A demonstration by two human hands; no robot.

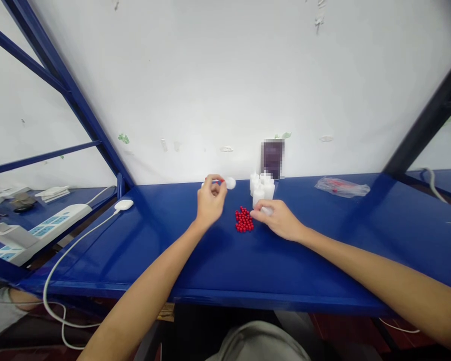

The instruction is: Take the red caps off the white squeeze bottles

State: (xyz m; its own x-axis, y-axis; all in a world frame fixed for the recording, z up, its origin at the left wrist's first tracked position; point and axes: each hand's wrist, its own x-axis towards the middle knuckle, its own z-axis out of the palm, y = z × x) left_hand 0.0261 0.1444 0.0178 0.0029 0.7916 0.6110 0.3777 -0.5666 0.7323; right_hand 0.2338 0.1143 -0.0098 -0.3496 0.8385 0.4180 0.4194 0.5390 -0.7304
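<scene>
Small red beads (244, 220) lie in a loose cluster on the blue table (210, 260). Left of and beyond them, my left hand (211, 200) is raised with thumb and forefinger pinched on a small red bead (222, 181). A round white piece (230, 183) is just past those fingertips. To the right of the beads, my right hand (276, 218) is closed around a small whitish object (266, 210), partly hidden by the fingers. Several white bottles (259, 193) stand together just behind my right hand.
A clear plastic bag (342, 187) with red content lies at the right rear. A dark pixelated rectangle (272, 158) is against the wall. On the left are a white cable with a plug (124, 204) and a power strip (47, 230). Blue posts frame the table.
</scene>
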